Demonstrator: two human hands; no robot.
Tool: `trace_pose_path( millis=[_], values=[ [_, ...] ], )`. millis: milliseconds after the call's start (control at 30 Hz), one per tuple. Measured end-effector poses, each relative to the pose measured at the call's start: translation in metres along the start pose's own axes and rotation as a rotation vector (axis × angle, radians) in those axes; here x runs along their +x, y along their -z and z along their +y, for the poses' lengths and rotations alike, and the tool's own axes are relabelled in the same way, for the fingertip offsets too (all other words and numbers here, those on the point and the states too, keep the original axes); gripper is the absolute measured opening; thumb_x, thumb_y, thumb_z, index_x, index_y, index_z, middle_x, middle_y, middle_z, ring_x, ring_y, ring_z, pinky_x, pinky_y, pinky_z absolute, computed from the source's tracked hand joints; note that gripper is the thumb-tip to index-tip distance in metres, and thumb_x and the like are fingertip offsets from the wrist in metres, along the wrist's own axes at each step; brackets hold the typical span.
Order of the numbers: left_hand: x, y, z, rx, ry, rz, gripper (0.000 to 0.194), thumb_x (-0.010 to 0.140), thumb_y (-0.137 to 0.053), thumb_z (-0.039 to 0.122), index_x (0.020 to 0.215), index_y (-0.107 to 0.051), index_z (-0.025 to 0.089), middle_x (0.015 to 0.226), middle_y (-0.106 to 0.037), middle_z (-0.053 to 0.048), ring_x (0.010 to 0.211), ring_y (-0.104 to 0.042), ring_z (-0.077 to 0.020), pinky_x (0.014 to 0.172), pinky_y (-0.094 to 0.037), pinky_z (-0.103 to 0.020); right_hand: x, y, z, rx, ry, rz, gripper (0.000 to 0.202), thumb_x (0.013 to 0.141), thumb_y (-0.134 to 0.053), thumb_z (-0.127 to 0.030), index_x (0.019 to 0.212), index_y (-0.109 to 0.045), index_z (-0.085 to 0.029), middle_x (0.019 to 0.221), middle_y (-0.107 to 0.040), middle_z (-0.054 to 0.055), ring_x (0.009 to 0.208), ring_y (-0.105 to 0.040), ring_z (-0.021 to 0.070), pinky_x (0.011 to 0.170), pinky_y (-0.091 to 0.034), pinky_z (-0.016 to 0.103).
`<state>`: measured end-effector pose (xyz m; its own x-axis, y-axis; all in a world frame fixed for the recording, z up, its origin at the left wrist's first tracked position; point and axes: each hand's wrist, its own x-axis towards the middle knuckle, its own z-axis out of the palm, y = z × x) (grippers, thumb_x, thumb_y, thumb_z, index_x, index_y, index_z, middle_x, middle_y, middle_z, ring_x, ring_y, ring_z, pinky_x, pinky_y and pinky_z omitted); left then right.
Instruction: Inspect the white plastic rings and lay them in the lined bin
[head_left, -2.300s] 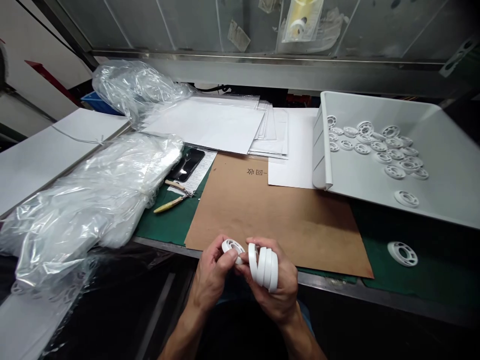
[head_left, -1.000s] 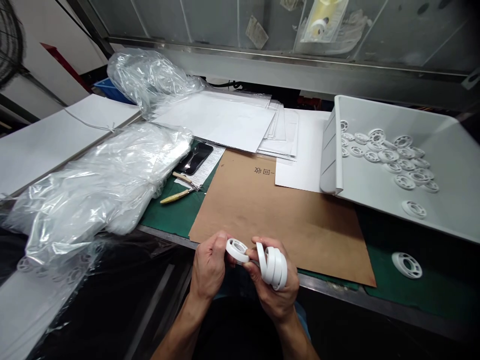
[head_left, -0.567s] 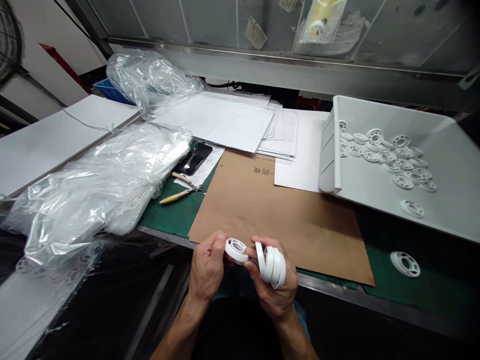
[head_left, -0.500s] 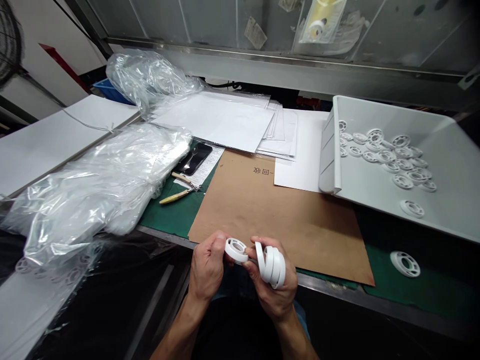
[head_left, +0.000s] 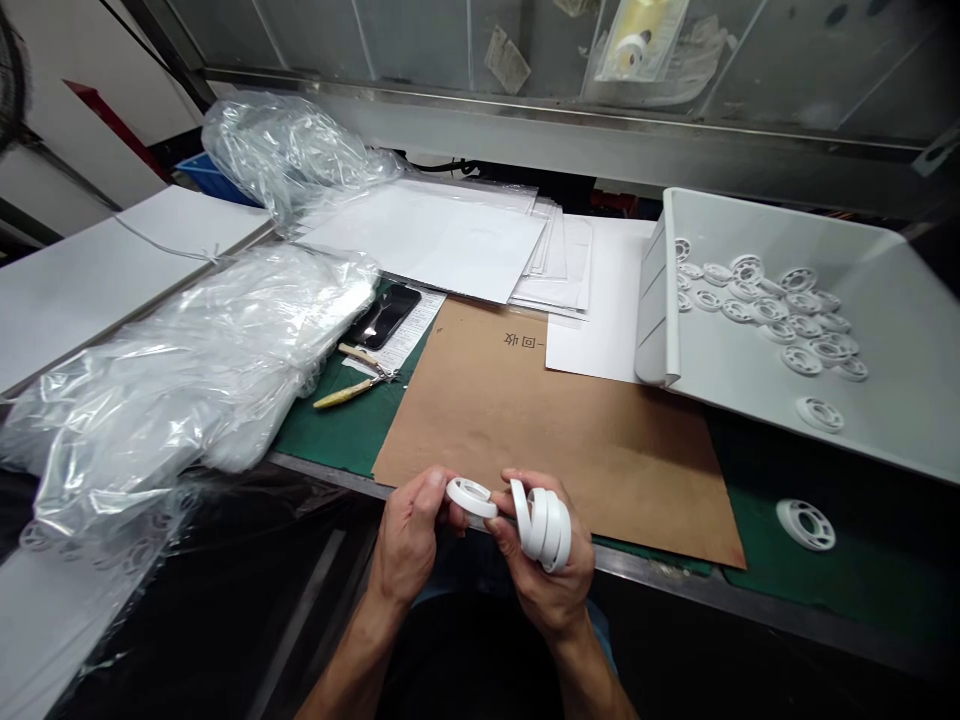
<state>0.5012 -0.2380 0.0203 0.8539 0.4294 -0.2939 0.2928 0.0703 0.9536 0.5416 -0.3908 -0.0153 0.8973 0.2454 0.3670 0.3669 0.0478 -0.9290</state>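
Between my two hands, over the bench's front edge, is a white plastic ring [head_left: 471,497] with a hole in its middle. My left hand [head_left: 411,530] pinches its left side with thumb and fingers. My right hand [head_left: 551,580] has its thumb and a fingertip at the ring's right edge. Several more white plastic rings [head_left: 546,528] are stacked in that same hand, standing on edge, the nearest one tilted apart from the others. A brown cardboard sheet [head_left: 555,440] lies just beyond both hands.
At the right a grey bin [head_left: 885,420] holds several loose white rings; one ring [head_left: 805,525] lies on the green mat. Nippers [head_left: 349,390], a phone [head_left: 386,317], white sheets [head_left: 427,235] and clear plastic bags [head_left: 217,340] occupy the left and back.
The ring between my hands has tilted, so its face now looks flatter and more edge-on. My left hand has shifted slightly left; my right hand still holds the stack. The view has moved a little.
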Motion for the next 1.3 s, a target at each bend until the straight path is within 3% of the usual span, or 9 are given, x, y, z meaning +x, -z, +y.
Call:
trace_pose_path(
  millis=[200,467,867,1300],
  values=[
    [-0.001,0.005,-0.001,0.030,-0.024,-0.054,0.049,0.097,-0.049,0.061,0.082,-0.065,0.017,0.063,-0.063,0.000,0.063,-0.058,-0.0183,0.065,-0.047,-0.029,-0.001,0.001,0.001,-0.016,0.011,0.003,0.033,0.090,-0.077,-0.011,0.119,-0.078,-0.028,0.120,-0.073,0.008,0.101,-0.076,0.0228,0.085,-0.065,0.033],
    [0.001,0.007,-0.001,0.096,-0.037,-0.089,0.041,0.094,-0.056,0.055,0.082,-0.065,0.017,0.065,-0.062,0.001,0.063,-0.058,-0.0169,0.066,-0.046,-0.028,-0.002,0.002,0.002,0.013,-0.008,0.001,0.037,0.090,-0.077,-0.009,0.121,-0.076,-0.029,0.121,-0.072,0.006,0.101,-0.075,0.0207,0.085,-0.065,0.031],
    [0.001,0.011,-0.004,0.071,-0.081,-0.141,0.043,0.087,-0.065,0.058,0.094,-0.069,0.015,0.076,-0.069,-0.003,0.066,-0.062,-0.0176,0.064,-0.050,-0.027,-0.002,0.004,-0.001,0.000,-0.020,-0.006,0.036,0.090,-0.078,-0.012,0.122,-0.076,-0.027,0.122,-0.071,0.007,0.106,-0.075,0.0213,0.089,-0.064,0.030],
    [0.003,0.012,-0.002,0.078,-0.075,-0.183,0.043,0.087,-0.063,0.054,0.095,-0.073,0.013,0.075,-0.070,-0.004,0.068,-0.063,-0.0189,0.067,-0.051,-0.028,-0.002,0.005,-0.001,-0.006,-0.004,0.008,0.033,0.090,-0.078,-0.013,0.119,-0.079,-0.028,0.123,-0.071,0.008,0.108,-0.074,0.0236,0.088,-0.065,0.033]
  ],
)
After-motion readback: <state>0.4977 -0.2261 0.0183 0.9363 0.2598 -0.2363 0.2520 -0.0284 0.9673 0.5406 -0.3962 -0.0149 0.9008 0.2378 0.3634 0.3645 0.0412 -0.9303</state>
